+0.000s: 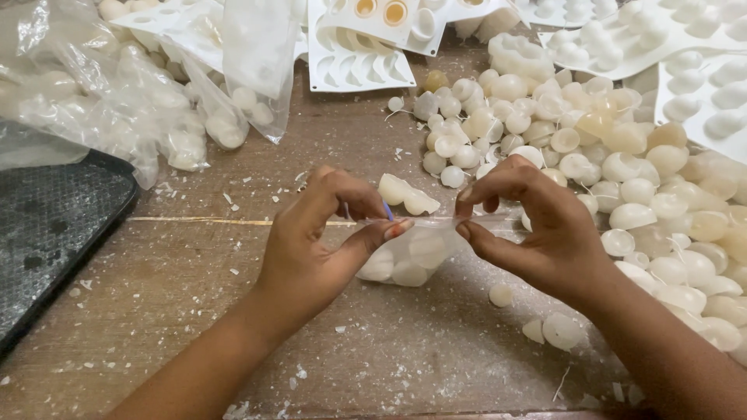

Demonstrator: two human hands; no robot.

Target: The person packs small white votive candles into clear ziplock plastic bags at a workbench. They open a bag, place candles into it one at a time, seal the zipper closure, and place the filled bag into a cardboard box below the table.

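Bag (412, 257) between both hands — pile (622, 171) right, tray (47, 225) left

— That small clear plastic bag (412, 253) pinched between the left hand (323, 241) and the right hand (529, 225) looks thin and glossy, almost film.

— And the pale, rounded waxy pieces (622, 194) heaped beside it are smooth, with a dull sheen, some cream, some faintly yellow.

— The brown wooden tabletop (194, 311) is matt, rough-grained and dusted with white flakes.

— The white moulded trays (358, 66) look like soft, matt silicone or plastic. The dark tray (47, 225) has a fine pebbled texture.
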